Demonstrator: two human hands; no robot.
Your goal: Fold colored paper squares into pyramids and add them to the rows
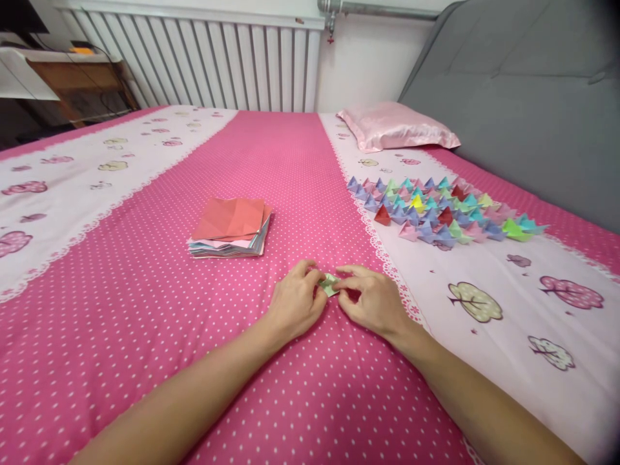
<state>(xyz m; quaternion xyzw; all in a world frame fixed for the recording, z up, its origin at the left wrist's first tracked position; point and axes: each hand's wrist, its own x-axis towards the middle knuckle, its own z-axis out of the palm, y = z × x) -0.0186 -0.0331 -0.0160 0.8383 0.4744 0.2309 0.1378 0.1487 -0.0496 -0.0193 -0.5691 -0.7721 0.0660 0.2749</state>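
Note:
Between my two hands, low over the pink dotted bedsheet (pixel 290 161), is a small piece of light green folded paper (pixel 329 285). My left hand (pixel 298 300) pinches its left side with thumb and fingers. On the opposite side, my right hand (pixel 371 297) grips the paper between thumb and fingertips. The fingers cover part of it, so its exact folded shape is hard to make out. A stack of square coloured paper (pixel 230 219), an orange-red creased sheet on top, lies beyond my left hand. Several rows of small folded paper boats (pixel 429 216) in many colours stand beyond my right hand.
A pink satin pillow (pixel 394 126) lies at the far right, beside a grey padded headboard (pixel 527 97). Behind the bed runs a white radiator (pixel 203 61) with a pipe (pixel 378 9). A wooden desk (pixel 72 74) with cables stands at the far left.

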